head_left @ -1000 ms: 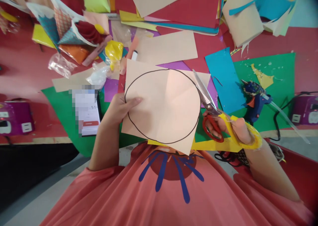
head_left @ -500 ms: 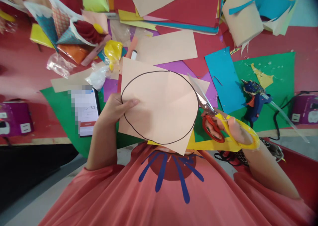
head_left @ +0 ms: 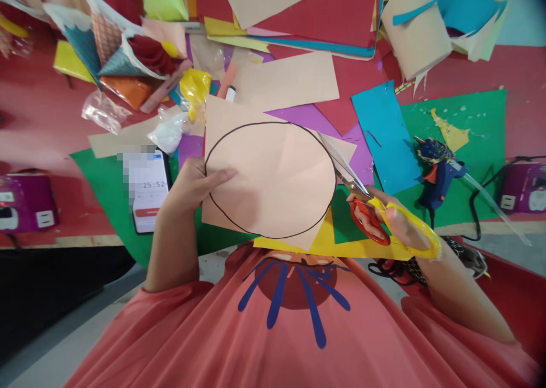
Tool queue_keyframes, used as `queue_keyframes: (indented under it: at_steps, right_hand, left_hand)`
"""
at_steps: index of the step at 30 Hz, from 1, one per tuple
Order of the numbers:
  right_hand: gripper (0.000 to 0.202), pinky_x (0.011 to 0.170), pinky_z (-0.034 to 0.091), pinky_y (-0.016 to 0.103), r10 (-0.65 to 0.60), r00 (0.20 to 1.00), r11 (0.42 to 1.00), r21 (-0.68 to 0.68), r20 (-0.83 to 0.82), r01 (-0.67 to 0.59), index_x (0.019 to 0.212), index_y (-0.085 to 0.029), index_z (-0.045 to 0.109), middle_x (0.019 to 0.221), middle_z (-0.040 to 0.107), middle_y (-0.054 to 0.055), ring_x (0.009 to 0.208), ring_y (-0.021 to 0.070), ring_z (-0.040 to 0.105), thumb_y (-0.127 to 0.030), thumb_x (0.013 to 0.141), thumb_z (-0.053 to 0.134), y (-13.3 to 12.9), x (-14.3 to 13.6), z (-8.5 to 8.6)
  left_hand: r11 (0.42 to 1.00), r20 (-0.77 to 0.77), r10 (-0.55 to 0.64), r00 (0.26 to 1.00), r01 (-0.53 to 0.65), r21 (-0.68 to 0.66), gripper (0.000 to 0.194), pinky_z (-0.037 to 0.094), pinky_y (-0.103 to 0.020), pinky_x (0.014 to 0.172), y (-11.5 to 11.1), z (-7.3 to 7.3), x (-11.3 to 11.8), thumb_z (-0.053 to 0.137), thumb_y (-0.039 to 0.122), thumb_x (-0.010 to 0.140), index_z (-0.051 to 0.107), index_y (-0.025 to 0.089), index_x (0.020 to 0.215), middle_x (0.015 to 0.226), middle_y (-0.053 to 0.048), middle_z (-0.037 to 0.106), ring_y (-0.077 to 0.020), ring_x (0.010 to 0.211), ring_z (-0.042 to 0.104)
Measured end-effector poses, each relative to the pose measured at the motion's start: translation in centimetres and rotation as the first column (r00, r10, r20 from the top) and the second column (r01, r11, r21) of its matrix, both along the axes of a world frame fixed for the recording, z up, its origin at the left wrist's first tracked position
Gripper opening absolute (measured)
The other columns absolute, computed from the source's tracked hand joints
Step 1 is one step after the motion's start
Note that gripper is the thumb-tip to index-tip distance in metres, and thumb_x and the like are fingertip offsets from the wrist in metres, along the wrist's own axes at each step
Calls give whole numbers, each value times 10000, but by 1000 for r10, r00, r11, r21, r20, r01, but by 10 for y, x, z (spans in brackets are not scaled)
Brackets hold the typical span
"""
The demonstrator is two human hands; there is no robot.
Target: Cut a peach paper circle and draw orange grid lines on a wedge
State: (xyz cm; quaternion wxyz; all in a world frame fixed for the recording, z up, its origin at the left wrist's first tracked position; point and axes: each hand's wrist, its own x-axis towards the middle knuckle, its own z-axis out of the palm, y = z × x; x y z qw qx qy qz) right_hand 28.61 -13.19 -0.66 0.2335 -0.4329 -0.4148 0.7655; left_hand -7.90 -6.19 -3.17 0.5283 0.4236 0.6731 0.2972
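While the left hand pinches its left edge, thumb pressed flat on top, a sheet of smooth peach paper sits between the two hands, over the near side of the table. A rounded black outline fills most of it, and faint folds crease its surface. The right hand grasps a pair of scissors, thumb through the thick yellow loop, fingers in the red one; the slim steel blades reach the sheet's right side, along the drawn line.

Beyond the right hand lies a flat blue rectangle; farther right, a glue gun rests on a green sheet flecked with whitish specks. Left of the left hand is a phone, its screen lit. Beyond that hand, a crinkled plastic bag lies near patterned cones topped with dark red. Straight beyond both hands is a pile of coloured sheets on the red tabletop. Nearer than the grip, a pink shirt drapes in soft folds over grey floor.
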Motion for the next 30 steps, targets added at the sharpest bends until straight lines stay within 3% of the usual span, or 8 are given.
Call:
queue_keyframes:
  at_steps: [5, 10, 20, 30]
  right_hand:
    - [653, 330, 194, 224, -9, 999, 1000, -11, 41, 9, 1190, -243, 518, 692, 415, -69, 361, 24, 274, -765, 798, 495, -3, 2, -4]
    - [669, 336, 209, 221, 20, 997, 1000, -21, 79, -18, 1214, -256, 506, 674, 410, -67, 384, 40, 297, -772, 787, 500, -3, 6, -5]
    - [661, 373, 191, 219, 63, 984, 998, -3, 168, -64, 1155, -218, 512, 611, 378, -84, 412, 42, 256, -760, 777, 526, 5, 2, 9]
    - [616, 373, 188, 226, -8, 982, 996, -83, 191, 25, 1090, -192, 569, 646, 435, -70, 374, 22, 274, -679, 721, 651, 7, -1, 12]
  left_hand:
    - [1000, -18, 20, 1000, -21, -15, 330, 467, -195, 460, 0, -2, -3, 832, 367, 498, 698, 122, 673, 605, 0, 651, -117, 546, 572]
    - [998, -26, 39, 999, -41, -44, 354, 480, -203, 449, 1, 1, -2, 827, 376, 478, 707, 116, 686, 644, -15, 686, -134, 564, 596]
    - [985, -45, 85, 995, -90, -145, 357, 490, -197, 433, 5, 10, 1, 821, 354, 451, 696, 108, 678, 649, -20, 711, -133, 534, 614]
    - [986, -4, 59, 998, -59, -156, 386, 527, -209, 478, 6, 13, 1, 832, 330, 482, 702, 99, 762, 724, -34, 743, -140, 559, 640]
